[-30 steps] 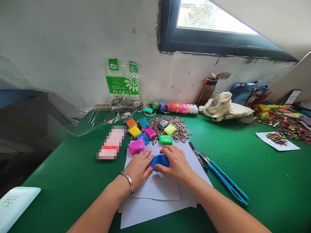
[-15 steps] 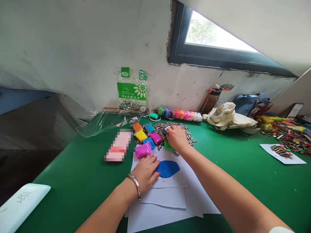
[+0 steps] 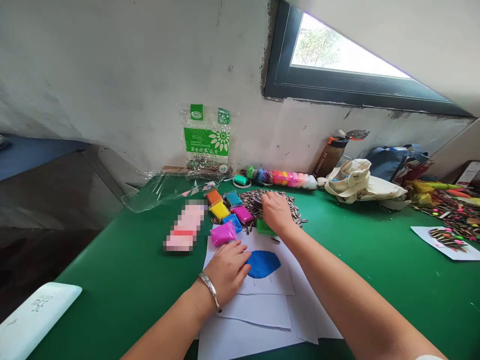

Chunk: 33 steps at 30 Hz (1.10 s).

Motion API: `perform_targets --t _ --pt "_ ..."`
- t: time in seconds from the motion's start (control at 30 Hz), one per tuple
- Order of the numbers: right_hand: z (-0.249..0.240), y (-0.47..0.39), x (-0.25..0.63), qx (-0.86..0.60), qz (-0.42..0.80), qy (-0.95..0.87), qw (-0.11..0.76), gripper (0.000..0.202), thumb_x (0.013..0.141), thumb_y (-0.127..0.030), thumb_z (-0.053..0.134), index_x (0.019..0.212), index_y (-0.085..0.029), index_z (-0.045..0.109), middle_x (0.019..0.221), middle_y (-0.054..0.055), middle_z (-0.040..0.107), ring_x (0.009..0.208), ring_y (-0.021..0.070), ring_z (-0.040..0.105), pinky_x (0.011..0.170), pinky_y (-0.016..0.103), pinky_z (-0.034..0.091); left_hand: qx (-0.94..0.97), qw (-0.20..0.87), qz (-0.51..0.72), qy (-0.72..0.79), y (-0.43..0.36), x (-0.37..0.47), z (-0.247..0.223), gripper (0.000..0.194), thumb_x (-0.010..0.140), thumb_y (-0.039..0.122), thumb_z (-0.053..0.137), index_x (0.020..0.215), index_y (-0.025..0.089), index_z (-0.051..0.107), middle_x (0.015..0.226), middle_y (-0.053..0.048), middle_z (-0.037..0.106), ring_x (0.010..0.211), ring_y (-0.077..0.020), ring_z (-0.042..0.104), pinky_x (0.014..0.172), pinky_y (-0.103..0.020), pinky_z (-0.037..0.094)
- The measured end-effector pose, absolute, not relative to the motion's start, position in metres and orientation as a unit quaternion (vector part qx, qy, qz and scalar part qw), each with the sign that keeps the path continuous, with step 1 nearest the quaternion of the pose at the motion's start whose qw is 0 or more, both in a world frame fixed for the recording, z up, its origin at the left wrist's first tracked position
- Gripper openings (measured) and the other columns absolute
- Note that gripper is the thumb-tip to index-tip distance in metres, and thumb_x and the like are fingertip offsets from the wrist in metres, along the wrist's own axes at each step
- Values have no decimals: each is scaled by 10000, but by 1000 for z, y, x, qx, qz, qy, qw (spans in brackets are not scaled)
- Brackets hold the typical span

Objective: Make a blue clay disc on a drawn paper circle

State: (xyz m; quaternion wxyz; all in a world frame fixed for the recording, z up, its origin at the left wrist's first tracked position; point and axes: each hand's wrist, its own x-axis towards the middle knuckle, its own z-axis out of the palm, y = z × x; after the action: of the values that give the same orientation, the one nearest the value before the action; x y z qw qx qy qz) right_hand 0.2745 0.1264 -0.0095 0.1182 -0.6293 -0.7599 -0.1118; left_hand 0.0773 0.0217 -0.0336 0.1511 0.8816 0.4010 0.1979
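My left hand [image 3: 228,270], with a silver bracelet on its wrist, lies flat on a white sheet of paper [image 3: 243,287], fingers stretched out. Its fingertips reach the left edge of a flat blue clay shape [image 3: 264,264] on that sheet, with short drawn lines below it. My right hand [image 3: 276,211] is over a pile of striped sunflower seeds [image 3: 292,200], its fingers curled and close together. A small dark, shiny thing shows at those fingertips; what they hold is mostly hidden. A green clay packet [image 3: 265,227] is just under that hand.
Left of the seeds lie several clay packets, among them a pink packet [image 3: 223,233] and a yellow packet [image 3: 218,209]. Behind are a seed bag [image 3: 207,141], a row of colored clay [image 3: 283,178], a bottle [image 3: 332,156] and a cloth bag [image 3: 350,180]. A white device [image 3: 37,317] sits front left.
The view has shifted slightly, moving everything a little in the picture. My right hand stays at the seeds and my left hand stays on the paper.
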Motion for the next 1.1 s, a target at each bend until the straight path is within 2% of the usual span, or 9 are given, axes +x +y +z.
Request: perform_targets --t 0.2,0.33,0.43,0.47,0.53,0.63,0.73,0.9,1.1 --pt "6 95 289 -656 -77 -713 236 249 947 -211 261 982 -176 506 863 72 599 789 189 534 693 270 359 847 140 328 394 19 80 -24 269 898 224 455 1045 170 673 1066 -76 689 1046 -213 606 958 -375 475" --pt "1 58 290 -606 122 -682 392 156 928 -304 354 868 -222 472 732 -4 557 629 131 501 590 225 359 788 145 405 440 14 81 -16 318 897 271 487 1186 190 590 1184 -65 634 1125 -213 560 983 -356 453" --pt "-4 33 283 -547 262 -681 412 127 903 -327 420 848 -223 467 732 -13 547 643 126 504 560 217 367 736 175 435 489 13 79 -13 552 860 371 557 1364 213 397 1350 -68 501 1217 -232 481 1008 -374 425" --pt "-5 27 281 -526 299 -684 407 126 901 -329 427 852 -222 473 743 -12 548 653 125 506 561 217 373 726 199 431 497 14 79 -12 612 839 401 583 1381 215 367 1347 -72 502 1199 -236 497 991 -372 437" --pt "-5 17 275 -499 344 -686 404 140 904 -330 430 836 -219 481 743 -13 542 674 124 502 578 217 384 721 253 410 498 14 79 -11 587 808 424 614 1329 216 439 1220 -66 603 1059 -227 592 895 -341 495" --pt "-8 12 268 -493 351 -688 401 152 896 -316 446 796 -211 492 714 -20 524 669 120 481 596 216 388 744 300 352 482 13 82 -10 254 819 375 594 1006 213 647 831 -1 693 724 -163 631 656 -255 513" --pt "-15 15 265 -502 338 -683 409 121 881 -286 468 813 -207 530 721 -18 557 666 120 498 610 220 403 758 289 323 487 13 86 -9 162 819 331 584 770 188 643 650 29 627 587 -123 550 539 -212 433" --pt "-24 18 265 -490 310 -683 444 122 852 -230 506 927 -212 602 873 14 657 779 144 599 730 254 464 751 261 345 499 16 86 -13 150 809 318 600 860 188 656 717 19 661 619 -128 563 570 -212 428" --pt "-25 17 266 -502 225 -714 434 150 825 -162 520 924 -215 620 885 23 672 815 165 614 740 276 472 764 217 353 494 17 86 -19 140 800 305 619 877 193 655 738 12 684 634 -137 598 590 -219 446"
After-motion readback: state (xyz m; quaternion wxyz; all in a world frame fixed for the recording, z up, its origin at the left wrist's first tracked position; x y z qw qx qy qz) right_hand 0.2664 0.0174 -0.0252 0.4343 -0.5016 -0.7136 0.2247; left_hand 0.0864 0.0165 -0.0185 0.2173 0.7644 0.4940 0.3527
